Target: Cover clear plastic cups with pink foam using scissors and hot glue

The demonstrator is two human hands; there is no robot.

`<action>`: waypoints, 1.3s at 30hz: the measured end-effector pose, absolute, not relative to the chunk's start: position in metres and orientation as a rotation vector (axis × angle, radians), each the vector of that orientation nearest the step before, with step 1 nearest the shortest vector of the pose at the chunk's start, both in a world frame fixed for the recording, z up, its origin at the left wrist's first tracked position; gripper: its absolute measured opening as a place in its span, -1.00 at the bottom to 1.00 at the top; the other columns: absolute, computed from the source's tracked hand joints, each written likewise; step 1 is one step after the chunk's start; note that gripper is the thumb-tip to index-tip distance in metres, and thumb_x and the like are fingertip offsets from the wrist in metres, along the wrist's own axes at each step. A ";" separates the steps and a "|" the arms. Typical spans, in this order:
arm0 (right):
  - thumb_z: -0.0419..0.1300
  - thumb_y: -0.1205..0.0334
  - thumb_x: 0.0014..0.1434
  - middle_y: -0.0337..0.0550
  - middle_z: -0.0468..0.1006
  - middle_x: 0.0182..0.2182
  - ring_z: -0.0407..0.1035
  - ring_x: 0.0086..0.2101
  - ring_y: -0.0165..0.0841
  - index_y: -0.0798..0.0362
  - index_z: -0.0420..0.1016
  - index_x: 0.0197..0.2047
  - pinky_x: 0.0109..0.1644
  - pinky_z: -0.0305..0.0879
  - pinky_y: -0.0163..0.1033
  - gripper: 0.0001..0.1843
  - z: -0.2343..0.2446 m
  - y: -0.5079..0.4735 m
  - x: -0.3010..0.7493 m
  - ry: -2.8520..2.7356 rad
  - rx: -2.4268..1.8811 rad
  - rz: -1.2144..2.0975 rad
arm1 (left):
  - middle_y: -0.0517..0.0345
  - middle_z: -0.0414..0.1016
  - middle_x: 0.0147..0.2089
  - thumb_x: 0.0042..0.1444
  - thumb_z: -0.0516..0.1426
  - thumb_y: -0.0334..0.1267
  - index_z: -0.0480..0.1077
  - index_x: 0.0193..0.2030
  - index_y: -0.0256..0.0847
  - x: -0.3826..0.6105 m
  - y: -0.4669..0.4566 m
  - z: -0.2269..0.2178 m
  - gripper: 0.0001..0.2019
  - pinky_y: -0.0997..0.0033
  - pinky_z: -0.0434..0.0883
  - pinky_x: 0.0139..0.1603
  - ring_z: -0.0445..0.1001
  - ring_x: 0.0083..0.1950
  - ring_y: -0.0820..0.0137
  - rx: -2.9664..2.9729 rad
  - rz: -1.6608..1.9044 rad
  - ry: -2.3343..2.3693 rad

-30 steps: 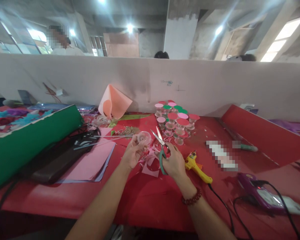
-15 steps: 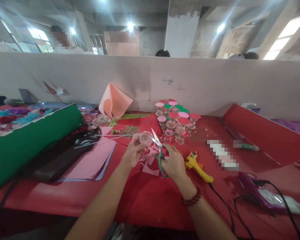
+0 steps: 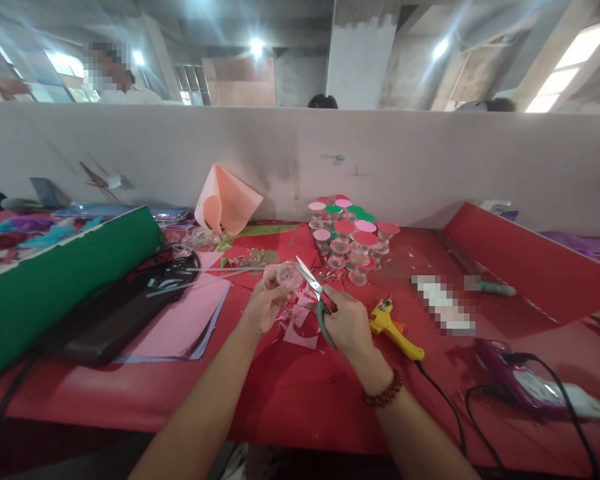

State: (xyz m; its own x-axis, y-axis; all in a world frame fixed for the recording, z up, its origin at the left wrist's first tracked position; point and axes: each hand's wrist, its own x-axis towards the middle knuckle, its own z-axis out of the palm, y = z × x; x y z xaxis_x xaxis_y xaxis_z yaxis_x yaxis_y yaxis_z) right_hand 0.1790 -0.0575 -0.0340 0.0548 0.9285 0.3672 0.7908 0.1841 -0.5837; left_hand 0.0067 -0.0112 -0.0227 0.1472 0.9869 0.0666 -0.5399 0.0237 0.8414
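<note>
My left hand [image 3: 265, 303] pinches a small clear plastic cup [image 3: 289, 275] with pale pink paper at its edge. In my right hand [image 3: 347, 320] are scissors [image 3: 314, 283] with dark green handles, their blades nearly together at the cup's right side. Whether the blades touch the paper I cannot tell. Pink paper scraps [image 3: 300, 327] lie on the red table below my hands. Behind them stands a group of clear cups [image 3: 359, 275] topped with red, pink and green discs [image 3: 365, 238].
A yellow glue gun [image 3: 395, 333] lies right of my right hand, its cord trailing forward. Further right is a purple power strip [image 3: 520, 380]. Pink sheets [image 3: 175, 320], a black case [image 3: 105, 320] and a green board [image 3: 70, 280] are on the left. A white partition [image 3: 180, 147] borders the back.
The scissor blades have come closer together. My hands stay almost in place at the cup, while the whole view has shifted slightly.
</note>
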 end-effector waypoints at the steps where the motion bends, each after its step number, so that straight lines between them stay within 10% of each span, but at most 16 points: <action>1: 0.16 0.06 0.19 -0.14 0.58 -0.37 0.39 -0.42 -0.37 0.01 0.57 -0.08 -0.30 0.18 -0.34 -0.69 -0.033 -0.057 0.179 -1.758 -1.607 0.284 | 0.20 0.50 -0.30 -0.23 0.39 -0.42 0.47 -0.16 -0.22 0.007 -0.011 -0.022 -0.59 0.61 0.37 -0.45 0.39 -0.46 0.60 0.867 1.323 0.661; 27: 0.17 0.04 0.20 -0.08 0.61 -0.29 0.46 -0.36 -0.30 -0.02 0.53 0.03 -0.28 0.19 -0.32 -0.62 -0.035 -0.060 0.178 -1.824 -1.666 0.234 | 0.22 0.53 -0.31 -0.22 0.38 -0.44 0.48 -0.24 -0.24 0.007 -0.009 -0.021 -0.67 0.63 0.38 -0.41 0.44 -0.42 0.59 0.788 1.407 0.637; 34: 0.27 -0.07 0.03 -0.33 0.31 -0.62 0.19 -0.55 -0.45 0.08 0.49 -0.43 -0.47 0.07 -0.37 -0.65 -0.035 -0.054 0.174 -1.619 -1.315 0.885 | 0.21 0.56 -0.26 -0.25 0.38 -0.48 0.49 -0.24 -0.22 0.007 -0.007 -0.020 -0.64 0.59 0.43 -0.25 0.50 -0.30 0.55 0.762 1.419 0.658; 39: 0.34 -0.14 -0.09 -0.42 0.19 -0.68 0.03 -0.67 -0.54 0.05 0.43 -0.41 -0.61 -0.06 -0.39 -0.58 -0.020 -0.061 0.176 -1.242 -1.134 1.560 | 0.22 0.58 -0.22 -0.25 0.38 -0.49 0.49 -0.26 -0.19 0.006 -0.006 -0.020 -0.65 0.57 0.45 -0.23 0.52 -0.26 0.52 0.754 1.406 0.637</action>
